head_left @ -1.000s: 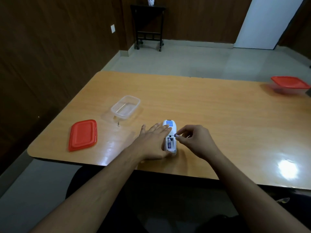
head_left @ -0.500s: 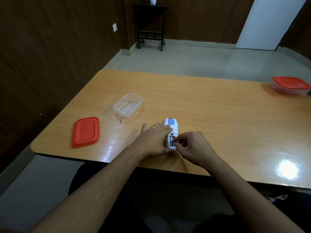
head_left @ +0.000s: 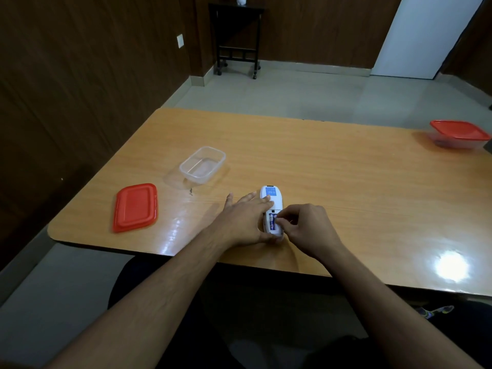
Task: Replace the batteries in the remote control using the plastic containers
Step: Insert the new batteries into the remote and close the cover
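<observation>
A person seated at a wooden table steadies a white remote control with the left hand, its fingers stretched flat across the casing and the thumb wrapped round the near end, while the right hand curls over the open battery compartment, thumb and forefinger pinching a battery at the slot. Both forearms reach in from the bottom of the view and meet near the table's front edge. The remote lies back-up, lengthwise away from the person, with a blue label at its far end and the blue-and-purple battery showing in the open bay; whether that battery is fully seated cannot be made out, since the right fingers cover part of the compartment. To the left sit an open clear plastic container and, nearer the edge, its red lid lying flat. A second container with a red lid stands at the far right, partly cut off by the frame.
</observation>
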